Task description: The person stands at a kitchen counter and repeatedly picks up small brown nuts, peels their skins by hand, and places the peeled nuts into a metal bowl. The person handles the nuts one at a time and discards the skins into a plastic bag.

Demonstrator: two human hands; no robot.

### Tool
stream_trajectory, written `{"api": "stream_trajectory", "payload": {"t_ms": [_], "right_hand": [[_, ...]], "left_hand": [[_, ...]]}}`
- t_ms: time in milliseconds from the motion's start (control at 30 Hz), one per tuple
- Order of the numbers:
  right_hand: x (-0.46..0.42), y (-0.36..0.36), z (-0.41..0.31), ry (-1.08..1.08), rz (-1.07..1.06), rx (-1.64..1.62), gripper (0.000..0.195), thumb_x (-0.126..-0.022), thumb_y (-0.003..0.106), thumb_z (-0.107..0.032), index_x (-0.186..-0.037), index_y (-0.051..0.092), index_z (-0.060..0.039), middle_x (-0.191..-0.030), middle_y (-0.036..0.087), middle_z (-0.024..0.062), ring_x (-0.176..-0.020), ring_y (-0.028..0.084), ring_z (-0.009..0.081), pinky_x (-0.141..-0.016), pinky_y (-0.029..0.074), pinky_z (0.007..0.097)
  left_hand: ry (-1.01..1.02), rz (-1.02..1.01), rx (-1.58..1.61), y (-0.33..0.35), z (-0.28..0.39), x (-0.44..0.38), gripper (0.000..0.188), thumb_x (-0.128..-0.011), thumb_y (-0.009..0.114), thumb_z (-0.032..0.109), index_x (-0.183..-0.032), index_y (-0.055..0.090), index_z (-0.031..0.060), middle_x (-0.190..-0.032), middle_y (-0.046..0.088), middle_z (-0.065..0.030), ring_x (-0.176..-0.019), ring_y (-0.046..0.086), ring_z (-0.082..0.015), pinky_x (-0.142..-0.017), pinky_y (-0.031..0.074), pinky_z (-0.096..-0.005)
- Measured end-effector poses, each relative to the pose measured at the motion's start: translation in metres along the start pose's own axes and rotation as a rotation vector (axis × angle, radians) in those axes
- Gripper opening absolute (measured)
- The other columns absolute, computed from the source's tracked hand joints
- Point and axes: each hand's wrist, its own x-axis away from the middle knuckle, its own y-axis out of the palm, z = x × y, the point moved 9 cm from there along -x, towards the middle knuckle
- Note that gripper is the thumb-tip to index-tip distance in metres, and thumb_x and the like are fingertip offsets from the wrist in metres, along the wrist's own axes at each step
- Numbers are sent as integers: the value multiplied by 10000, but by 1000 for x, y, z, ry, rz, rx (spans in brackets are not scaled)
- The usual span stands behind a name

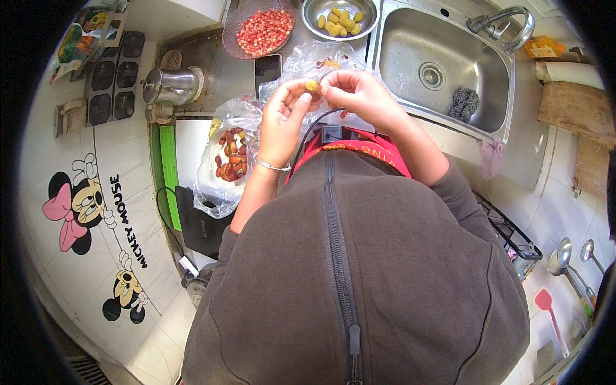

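My left hand (pixel 287 110) holds a small yellow-green peeled fruit (pixel 311 86), likely a chestnut kernel, between thumb and fingers. Close beside it is my right hand (pixel 356 96), thumb and forefinger pinched together near the fruit; whether they hold anything is unclear. Beneath both hands lies a clear plastic bag (pixel 299 60) with brown peel scraps (pixel 331 63) on it. Several reddish-brown unpeeled pieces (pixel 233 161) sit in an open plastic bag (pixel 207 185) left of my left forearm. Beyond my hands stands a steel bowl (pixel 310 25) of yellow-green peeled pieces (pixel 340 21).
A glass bowl (pixel 230 47) of red-and-white pieces stands at the back, near a phone (pixel 268 72). The steel sink (pixel 397 57) with a scouring pad (pixel 464 104) is at the right. A metal pot (pixel 168 86) stands at the left.
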Motion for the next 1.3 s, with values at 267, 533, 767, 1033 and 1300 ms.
{"api": "stream_trajectory", "payload": {"t_ms": [267,533,767,1033,1300], "right_hand": [[-6,-11,16,-19,17,56,217,-932,701,-257,-989,695,-48,-888,700,-4,-818,648,84,-775,530,273],[-10,-72,25,-40,413,782,245,-858,735,-296,-935,750,-64,-843,741,115,-784,731,223,-725,560,356],[-5,-52,8,-161,366,681,207,-893,717,-253,-988,765,-75,-807,741,96,-755,728,182,-703,563,347],[1,-12,-13,-144,239,364,180,-867,763,-193,-954,759,-35,-793,744,81,-738,713,124,-698,555,276],[4,-8,-20,-148,276,378,173,-873,745,-177,-930,734,-14,-766,718,52,-694,672,104,-668,544,266]], "left_hand": [[-106,53,123,-12,-17,-1,279,-988,631,103,-1234,589,-22,-1139,684,-107,-1018,681,-190,-911,547,-319],[-194,107,142,-20,-33,3,269,-980,636,94,-1221,619,-23,-1150,686,-106,-991,683,-186,-885,553,-307],[-208,96,179,-18,-35,2,282,-977,645,99,-1229,581,-10,-1172,680,-126,-1018,690,-209,-900,560,-321],[-103,86,124,-13,-24,-2,234,-968,647,56,-1185,576,4,-1157,676,-126,-1045,687,-222,-933,558,-336],[77,167,-111,-5,6,3,216,-908,702,-17,-1090,587,3,-1094,699,-100,-1027,683,-161,-936,536,-292]]}}
